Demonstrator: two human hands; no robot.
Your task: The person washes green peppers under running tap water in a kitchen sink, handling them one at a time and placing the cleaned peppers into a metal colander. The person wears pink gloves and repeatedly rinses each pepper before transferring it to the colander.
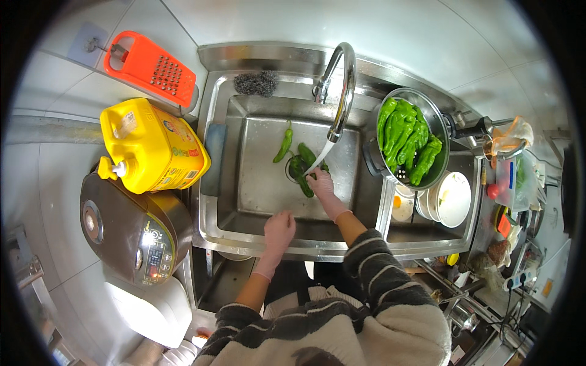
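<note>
My right hand (323,187), in a thin pinkish glove, reaches into the stainless steel sink (261,187). Its fingers are at green peppers (300,171) around the drain, under water running from the curved faucet (341,91); whether they grip one cannot be told. Another green pepper (284,144) lies apart, up and to the left. My left hand (280,230), gloved too, hangs over the near edge of the sink with its fingers curled; nothing shows in it. To the right, a steel colander pot (442,158) holds several green peppers (403,132).
Steel wool (256,83) lies on the back ledge. At left stand a yellow pump jug (151,146) and a rice cooker (123,228), below an orange grater (151,68). Stacked white bowls (453,199) fill part of the right basin. A grey-blue block (214,160) rests along the left rim.
</note>
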